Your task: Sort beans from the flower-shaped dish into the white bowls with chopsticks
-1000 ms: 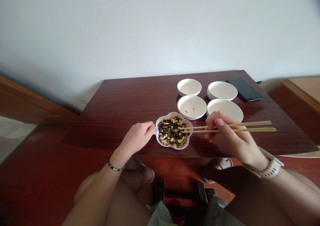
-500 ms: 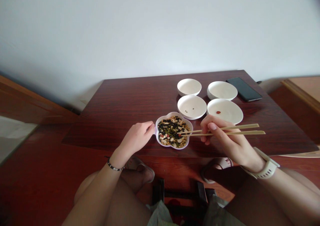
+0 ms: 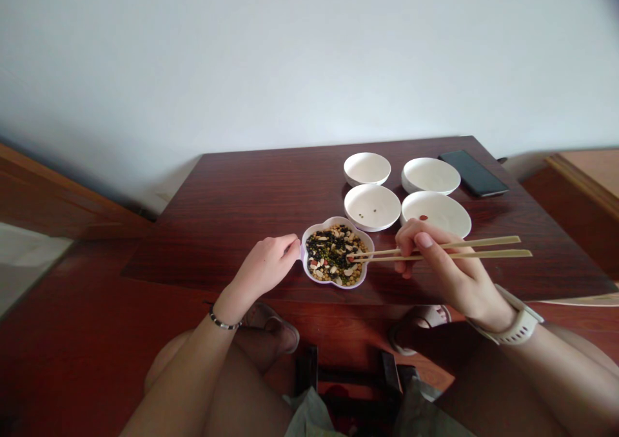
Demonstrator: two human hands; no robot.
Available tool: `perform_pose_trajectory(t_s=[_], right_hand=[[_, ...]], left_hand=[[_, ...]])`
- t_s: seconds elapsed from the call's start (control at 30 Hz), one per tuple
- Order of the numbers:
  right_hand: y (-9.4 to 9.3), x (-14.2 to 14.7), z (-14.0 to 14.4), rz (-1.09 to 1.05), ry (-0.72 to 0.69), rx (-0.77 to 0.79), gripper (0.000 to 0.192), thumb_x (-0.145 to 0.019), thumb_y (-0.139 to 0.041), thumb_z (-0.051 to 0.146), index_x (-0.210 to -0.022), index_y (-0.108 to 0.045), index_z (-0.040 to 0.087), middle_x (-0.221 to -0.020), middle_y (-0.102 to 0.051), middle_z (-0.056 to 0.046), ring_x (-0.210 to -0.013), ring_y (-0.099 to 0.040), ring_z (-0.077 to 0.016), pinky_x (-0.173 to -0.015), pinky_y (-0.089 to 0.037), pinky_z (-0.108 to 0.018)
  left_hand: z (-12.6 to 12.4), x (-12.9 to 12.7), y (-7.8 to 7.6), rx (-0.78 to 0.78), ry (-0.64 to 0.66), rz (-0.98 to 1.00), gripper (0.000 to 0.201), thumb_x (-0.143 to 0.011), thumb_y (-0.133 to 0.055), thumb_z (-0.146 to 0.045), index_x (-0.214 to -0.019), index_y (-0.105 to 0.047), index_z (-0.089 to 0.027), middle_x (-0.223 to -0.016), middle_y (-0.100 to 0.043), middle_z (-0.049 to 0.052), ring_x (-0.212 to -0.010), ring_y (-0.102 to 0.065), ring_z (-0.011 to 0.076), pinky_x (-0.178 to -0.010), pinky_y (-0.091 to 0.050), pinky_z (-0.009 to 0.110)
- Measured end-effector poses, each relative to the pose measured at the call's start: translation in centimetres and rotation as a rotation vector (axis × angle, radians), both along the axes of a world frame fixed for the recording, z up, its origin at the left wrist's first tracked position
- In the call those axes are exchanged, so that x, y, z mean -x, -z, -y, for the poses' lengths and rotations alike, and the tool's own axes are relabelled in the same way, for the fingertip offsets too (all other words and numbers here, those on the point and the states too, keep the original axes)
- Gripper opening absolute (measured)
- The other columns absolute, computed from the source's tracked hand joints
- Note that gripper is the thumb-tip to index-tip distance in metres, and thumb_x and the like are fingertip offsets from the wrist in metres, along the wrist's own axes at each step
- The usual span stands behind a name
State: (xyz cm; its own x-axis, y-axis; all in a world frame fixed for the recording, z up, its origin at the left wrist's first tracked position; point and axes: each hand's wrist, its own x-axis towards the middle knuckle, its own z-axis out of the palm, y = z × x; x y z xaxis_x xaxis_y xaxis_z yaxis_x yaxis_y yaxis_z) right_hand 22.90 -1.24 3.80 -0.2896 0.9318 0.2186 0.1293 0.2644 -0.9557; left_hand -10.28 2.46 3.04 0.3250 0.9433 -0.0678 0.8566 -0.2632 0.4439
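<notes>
A flower-shaped lilac bowl [image 3: 306, 268] full of mixed beans and seeds stands near the table's front edge. My left hand [image 3: 265, 268] rests against its left rim. My right hand [image 3: 442, 271] grips a pair of wooden chopsticks [image 3: 464, 248], whose tips lie over the right side of the mixed beans. Behind stand several white bowls: the near left one [image 3: 371, 206] holds two small dark beans, and the near right one [image 3: 442, 210] holds one red bean.
Two more white bowls [image 3: 366, 167] [image 3: 430, 174] stand in the back row. A black phone [image 3: 472, 173] lies at the table's back right. The dark wooden table [image 3: 242, 198] ends at a white wall. My knees are below the front edge.
My right hand drew back half a second ago, baring the red bean in the near right bowl, and has now shifted right a little with the chopstick tips still in the mixed bowl. The left hand stayed.
</notes>
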Motion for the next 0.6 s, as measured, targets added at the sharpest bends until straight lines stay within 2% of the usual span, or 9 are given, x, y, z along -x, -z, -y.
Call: perform_pose_trajectory(t_s=[0.17, 0.3, 0.43, 0.6], right_hand=[[-0.6, -0.1, 0.1, -0.032, 0.003, -0.018, 0.035, -0.114, -0.043, 0.038, -0.091, -0.063, 0.023, -0.081, -0.065, -0.004, -0.072, -0.062, -0.0187, -0.072, -0.049, -0.036], [-1.0, -0.3, 0.0, -0.090, 0.064, -0.095, 0.035, -0.113, -0.043, 0.035, -0.088, -0.065, 0.023, -0.077, -0.063, -0.005, -0.073, -0.061, -0.0209, -0.069, -0.048, -0.037], [-1.1, -1.1, -0.6, -0.195, 0.207, -0.209, 0.036, -0.111, -0.047, 0.032, -0.083, -0.067, 0.021, -0.074, -0.063, -0.006, -0.068, -0.062, -0.0217, -0.066, -0.048, -0.039], [-0.8, -3.4, -1.9, -0.324, 0.406, -0.322, 0.030, -0.102, -0.059, 0.030, -0.076, -0.069, 0.017, -0.077, -0.062, -0.008, -0.055, -0.064, -0.0207, -0.050, -0.048, -0.037]], left_hand=[[0.0, -0.1, 0.0, 0.003, 0.003, 0.004, 0.037, -0.110, -0.038, -0.031, -0.075, -0.049, -0.022, -0.072, -0.066, 0.001, -0.066, -0.058, 0.0170, -0.066, -0.031, 0.032], [0.1, -0.1, 0.2, -0.002, -0.056, 0.000, 0.039, -0.112, -0.037, -0.043, -0.082, -0.052, -0.023, -0.080, -0.070, 0.004, -0.074, -0.066, 0.0211, -0.070, -0.036, 0.032], [0.1, 0.4, 0.4, -0.005, -0.125, 0.001, 0.043, -0.113, -0.035, -0.050, -0.085, -0.054, -0.024, -0.079, -0.070, 0.003, -0.074, -0.067, 0.0222, -0.071, -0.038, 0.032], [0.0, 1.1, 0.9, -0.013, -0.167, 0.006, 0.044, -0.113, -0.034, -0.051, -0.085, -0.055, -0.024, -0.080, -0.070, 0.003, -0.074, -0.067, 0.0221, -0.070, -0.039, 0.031]])
